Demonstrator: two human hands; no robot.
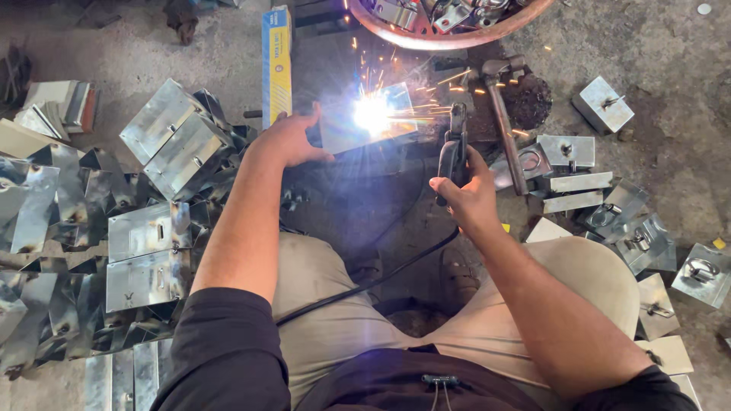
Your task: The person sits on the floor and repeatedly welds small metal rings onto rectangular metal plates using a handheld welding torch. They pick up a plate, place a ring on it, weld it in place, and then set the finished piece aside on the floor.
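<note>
- My right hand (468, 199) grips the welding electrode holder (454, 148), fingers wrapped tight around its handle; its tip reaches toward the bright arc (373, 114).
- My left hand (288, 141) steadies the sheet-metal piece (365, 122) on the floor (670, 46), fingers spread along its near left edge, thumb on top.
- The piece lies straight ahead of my knees, just below the copper-coloured basin (457, 36) of metal parts, with the arc burning on its upper face and sparks flying to the right.
- To do this weld well, I judge the rod should stay at a short, steady gap and a slight tilt, moving slowly along the seam.
- The left fingers sit close to the glare; I would keep them on the cool edge, well away from the sparks.
- The black cable (365, 285) runs across my lap; it needs slack so it does not tug the holder.
- A hammer (502, 122) lies just right of the piece; folded metal boxes (171, 137) are heaped to the left, finished ones with rings (632, 228) to the right.
</note>
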